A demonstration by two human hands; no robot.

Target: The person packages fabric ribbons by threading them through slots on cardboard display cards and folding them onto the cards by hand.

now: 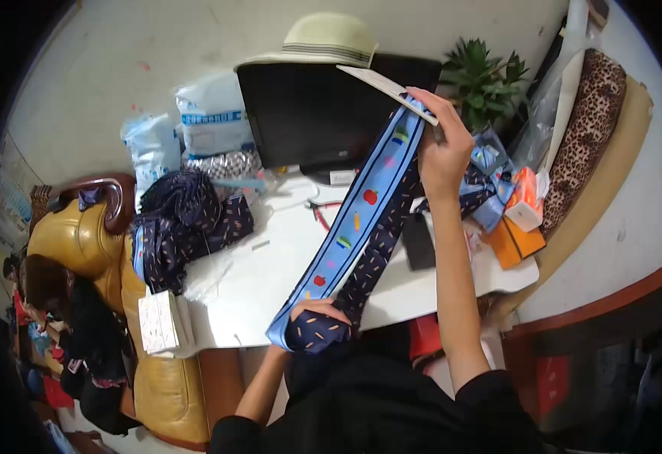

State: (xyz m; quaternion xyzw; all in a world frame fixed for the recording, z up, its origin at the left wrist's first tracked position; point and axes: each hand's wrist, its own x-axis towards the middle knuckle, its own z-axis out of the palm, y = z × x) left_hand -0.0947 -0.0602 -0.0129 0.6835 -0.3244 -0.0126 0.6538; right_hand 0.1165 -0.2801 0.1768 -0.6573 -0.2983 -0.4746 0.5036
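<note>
A long strip of fabric (363, 198), light blue with apples and pencils on one face and dark navy with small marks on the other, stretches diagonally between my hands. High at the right, my right hand (446, 140) is closed on a flat whitish card (380, 82) together with the strip's upper end. Near the table's front edge, my left hand (319, 309) is closed around the strip's lower end, its fingers partly covered by the dark cloth.
On the white table (232, 303) lie a dark fabric pile (187, 219), a stack of cards (160, 324), red-handled pliers (320, 215) and a tissue pack (526, 200). Behind stand a monitor (308, 113) with a hat (327, 38) and a plant (486, 79). A person (96, 348) is at the left.
</note>
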